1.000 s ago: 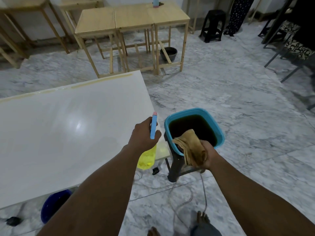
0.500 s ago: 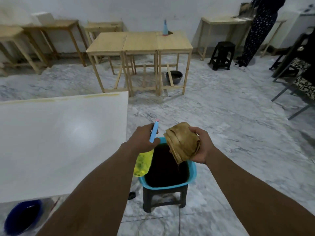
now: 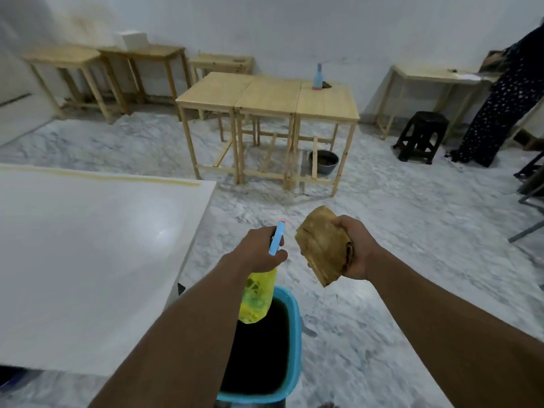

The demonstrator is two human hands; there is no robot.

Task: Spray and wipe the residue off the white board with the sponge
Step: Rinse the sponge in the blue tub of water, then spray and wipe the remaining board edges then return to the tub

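The white board lies flat at the left, with a yellowish residue strip along its far edge. My left hand grips a spray bottle with a yellow body and a blue trigger head, held just right of the board's edge. My right hand holds a brown, folded sponge in the air, level with the sprayer. Both hands hover above and beyond a blue bucket of dark water.
Three joined wooden tables stand ahead with a blue bottle on top and a dark bowl beneath. More wooden tables line the wall. A black stool and a standing person are at the right.
My right hand lifted the sponge out of the bucket and raised it. The view tilted upward, so the bucket slid toward the bottom edge and the board moved left.
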